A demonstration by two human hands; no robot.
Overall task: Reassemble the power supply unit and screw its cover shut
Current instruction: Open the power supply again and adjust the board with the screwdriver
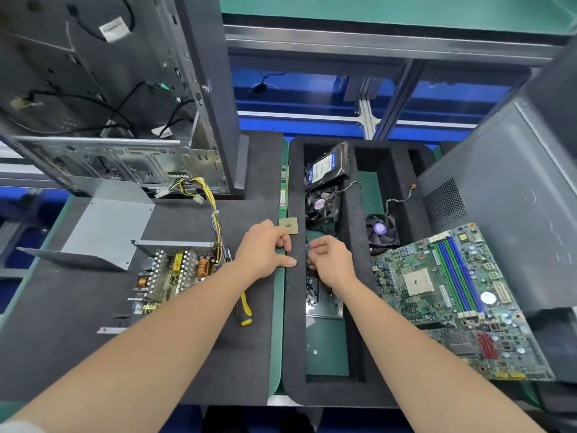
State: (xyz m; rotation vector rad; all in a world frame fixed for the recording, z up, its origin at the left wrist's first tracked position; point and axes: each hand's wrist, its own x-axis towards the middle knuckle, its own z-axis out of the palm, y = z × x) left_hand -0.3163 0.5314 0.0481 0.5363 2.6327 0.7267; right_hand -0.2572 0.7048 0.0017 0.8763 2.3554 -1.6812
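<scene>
Open PSU [175, 271] sits left on the mat [78, 307], cover [104, 225] just beyond it. Left hand [265, 246] rests at the tray [293, 307] edge, fingers curled, grip unclear. Right hand [332, 262] curls over the screws [310, 289] in the tray; can't tell if it pinches one.

Matt grey metal cover [109, 225], black foam tray [293, 307]

One wide-angle head-worn camera looks forward and down, close over the workbench [277, 354], left hand [265, 248] and right hand [331, 260] mid-frame.
</scene>
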